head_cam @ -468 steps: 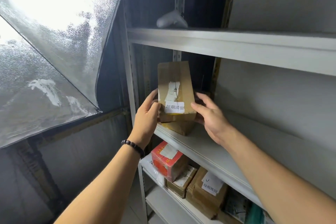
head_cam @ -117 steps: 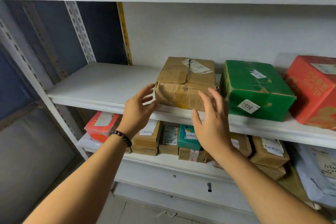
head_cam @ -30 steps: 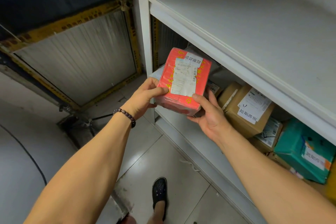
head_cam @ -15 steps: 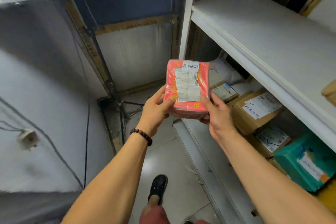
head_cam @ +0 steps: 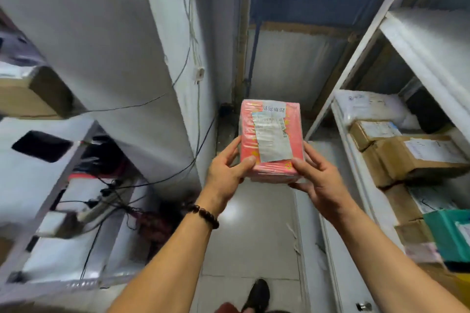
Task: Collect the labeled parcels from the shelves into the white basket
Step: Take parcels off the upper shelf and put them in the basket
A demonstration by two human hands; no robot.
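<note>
Dim soft light, glare on the floor tiles (head_cam: 231,211), left side motion-blurred, edges bowed.

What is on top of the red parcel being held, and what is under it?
A white shipping label and a small printed strip are stuck on the red parcel. The left hand and right hand grip its near corners; its underside is hidden.

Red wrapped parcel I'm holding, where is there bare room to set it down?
The white upper shelf board, above the brown cardboard boxes, shows bare. The tiled floor aisle between both racks is open too. Crowded: the boxes' shelf, and the black cable tangle on the left.
</note>
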